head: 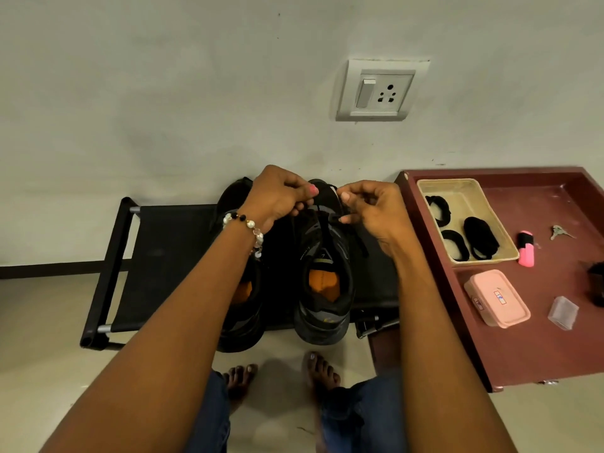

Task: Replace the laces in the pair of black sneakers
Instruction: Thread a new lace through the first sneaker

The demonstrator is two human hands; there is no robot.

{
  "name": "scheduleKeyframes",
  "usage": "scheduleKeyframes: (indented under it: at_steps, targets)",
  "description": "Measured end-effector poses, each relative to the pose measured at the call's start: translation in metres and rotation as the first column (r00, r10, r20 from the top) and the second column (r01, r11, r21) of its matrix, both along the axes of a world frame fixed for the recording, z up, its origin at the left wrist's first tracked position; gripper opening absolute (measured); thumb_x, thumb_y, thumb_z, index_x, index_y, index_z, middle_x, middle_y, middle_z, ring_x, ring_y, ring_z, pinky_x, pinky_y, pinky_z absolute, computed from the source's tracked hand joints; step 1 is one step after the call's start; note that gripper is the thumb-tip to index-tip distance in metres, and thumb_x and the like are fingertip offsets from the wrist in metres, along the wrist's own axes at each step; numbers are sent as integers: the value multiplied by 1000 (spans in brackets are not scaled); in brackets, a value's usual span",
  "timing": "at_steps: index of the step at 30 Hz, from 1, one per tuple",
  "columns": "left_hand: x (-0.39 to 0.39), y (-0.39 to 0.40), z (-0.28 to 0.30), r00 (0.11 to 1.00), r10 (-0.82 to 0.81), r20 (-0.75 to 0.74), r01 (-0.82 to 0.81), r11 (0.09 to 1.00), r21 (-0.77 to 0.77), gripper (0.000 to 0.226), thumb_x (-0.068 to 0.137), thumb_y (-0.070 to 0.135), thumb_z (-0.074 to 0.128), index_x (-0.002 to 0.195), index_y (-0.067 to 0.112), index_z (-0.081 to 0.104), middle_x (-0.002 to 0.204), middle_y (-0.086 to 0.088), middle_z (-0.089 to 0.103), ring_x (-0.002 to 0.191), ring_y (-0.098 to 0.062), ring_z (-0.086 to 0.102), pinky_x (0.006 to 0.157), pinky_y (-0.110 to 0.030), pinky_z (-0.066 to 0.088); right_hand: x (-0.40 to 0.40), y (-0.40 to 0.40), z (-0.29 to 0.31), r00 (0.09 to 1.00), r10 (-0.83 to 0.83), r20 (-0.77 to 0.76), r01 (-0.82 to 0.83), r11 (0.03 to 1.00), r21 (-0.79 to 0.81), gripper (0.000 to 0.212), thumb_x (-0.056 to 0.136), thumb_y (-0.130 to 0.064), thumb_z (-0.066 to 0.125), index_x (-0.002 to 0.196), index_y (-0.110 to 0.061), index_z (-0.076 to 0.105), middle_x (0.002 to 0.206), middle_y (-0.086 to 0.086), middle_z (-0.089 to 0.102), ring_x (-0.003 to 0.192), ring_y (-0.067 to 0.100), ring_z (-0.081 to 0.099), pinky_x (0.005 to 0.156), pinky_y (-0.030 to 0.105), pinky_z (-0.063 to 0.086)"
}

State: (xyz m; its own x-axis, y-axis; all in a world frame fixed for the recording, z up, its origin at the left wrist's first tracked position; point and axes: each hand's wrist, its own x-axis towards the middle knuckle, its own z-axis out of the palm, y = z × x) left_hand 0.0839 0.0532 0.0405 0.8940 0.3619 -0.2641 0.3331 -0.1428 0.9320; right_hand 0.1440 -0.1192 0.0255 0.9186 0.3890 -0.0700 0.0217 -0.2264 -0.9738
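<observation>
Two black sneakers are sitting side by side on a low rack of taut black fabric [170, 256] stretched between dark tubes, toes toward the pale wall. The right sneaker [323, 282] is showing a matte mesh upper, a thick moulded sole and an orange insole; the left sneaker [242, 308] is lying partly under the forearm. Both hands are working over the right sneaker's toe end. The left hand [277, 197], wearing a bracelet of pearl and black beads [248, 228], is curling its fingers in a narrow grip on a thin black lace [322, 223]. The right hand [372, 210] is pinching the same lace near the eyelets, and a loose end is trailing down the shoe's side.

Beside the rack a dark red table [539, 361] with a raised rim is carrying a cream rectangular plastic basket [464, 191] holding three coiled bundles of black laces [480, 238]. Near it are lying a closed pink lidded box [496, 299], a pink highlighter [526, 250], a small clear case [562, 312] and keys [559, 232].
</observation>
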Motion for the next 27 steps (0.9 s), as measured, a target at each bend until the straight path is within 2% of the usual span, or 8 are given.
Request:
scheduleKeyframes:
  at_steps: [4,6,10,16,19,22,24,27]
  targets:
    - [1,-3,3,998,-68,17,69,994,-89,12,92,2,62,92,5,73,86,-12,72,72,-13,66,65,-22,56,-6,13,0,988,154,9,-154,988,20,35,82,-4,74,115,-10,64,92,5,69,89,14,68,85,25,56]
    - [2,-4,3,998,-68,15,69,992,-105,16,91,-3,59,90,4,73,90,-14,72,79,-19,68,70,-27,58,-9,19,0,989,146,-17,-145,989,28,32,81,-3,75,111,-9,66,82,8,68,79,20,69,78,30,58]
    - [-2,-2,3,999,-32,-23,26,979,-204,5,84,-2,70,88,0,72,77,-18,71,65,-21,68,60,-26,59,-7,15,-1,996,84,-23,-85,996,-36,14,82,0,74,93,-8,72,74,14,68,55,15,62,52,24,50]
    - [-1,1,-6,990,10,-139,-24,995,-101,7,84,3,71,88,-3,71,78,-16,71,57,-15,63,56,-23,58,6,2,-10,977,9,213,63,942,-329,11,83,-9,75,94,-9,77,77,2,73,68,2,67,72,11,52]
    - [1,1,-8,989,-7,-148,-6,996,-90,6,87,-5,65,91,-4,69,82,-19,70,62,-16,65,60,-23,59,9,-1,-17,961,54,271,102,843,-528,14,86,-17,73,99,-13,76,91,5,74,88,17,69,90,33,54]
    - [1,-4,-10,991,42,-124,-55,993,-104,16,83,-5,70,99,-6,67,87,-23,70,63,-21,68,56,-24,58,5,6,-14,937,195,289,23,792,-610,40,82,-27,77,121,-23,67,118,-1,70,116,19,60,105,48,41]
    - [1,-7,-11,991,95,-99,-106,988,-113,24,78,-4,75,101,-5,66,92,-23,68,67,-25,70,53,-24,57,0,12,-10,923,272,273,-108,863,-493,45,80,-22,79,123,-22,66,117,-2,70,115,12,60,105,39,44]
    - [3,-10,-13,988,122,-97,-136,979,-151,26,77,-1,78,100,-3,66,97,-22,68,75,-30,72,53,-26,57,-5,17,-9,949,241,203,-180,943,-279,23,80,-10,78,102,-14,74,90,-2,74,88,5,69,89,27,55]
